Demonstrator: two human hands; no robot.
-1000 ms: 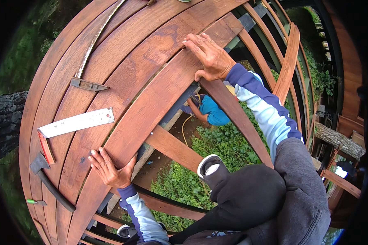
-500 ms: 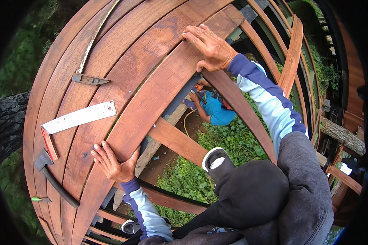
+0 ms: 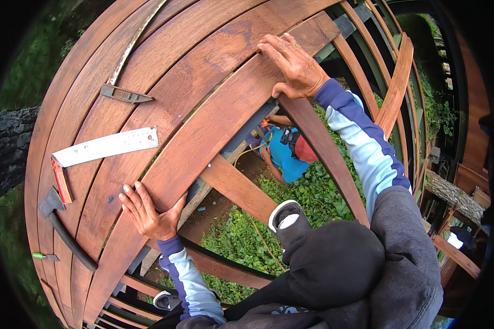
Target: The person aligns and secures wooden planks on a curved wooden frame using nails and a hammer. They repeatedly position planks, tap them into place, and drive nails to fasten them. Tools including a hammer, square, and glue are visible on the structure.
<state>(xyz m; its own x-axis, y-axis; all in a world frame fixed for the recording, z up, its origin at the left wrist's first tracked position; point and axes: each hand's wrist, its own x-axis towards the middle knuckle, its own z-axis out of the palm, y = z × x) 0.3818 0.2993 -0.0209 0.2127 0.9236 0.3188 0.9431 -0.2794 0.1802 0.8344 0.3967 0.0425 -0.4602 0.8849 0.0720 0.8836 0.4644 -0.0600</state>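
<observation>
Head view: the reddish-brown deck board [image 3: 214, 120] runs slantwise from near left to far right, beside the laid planks on the left and above the opening on the right. The left hand [image 3: 153, 216] grasps it toward the near end, fingers spread over its left edge and thumb at its right. The right hand [image 3: 296, 68] grasps it farther along, fingertips at the far-side seam, thumb on the near edge.

If the board slipped sideways, fingertips lying over the narrow seam could get pinched. A jolt might also send loose tools toward the opening, endangering the blue-shirted worker [image 3: 285, 156] below; the shoe [image 3: 284, 219] seems close enough to that gap for a misstep.

The planks look smooth, with fine streaked grain and darker stains. On the left lie a try square [image 3: 107, 148] with a scuffed white blade and red stock, a dull-metal hammer [image 3: 126, 94] with a long, flaking handle, and a hatchet [image 3: 71, 236] with a dark curved handle. Leafy greenery [image 3: 230, 257] shows beneath.
</observation>
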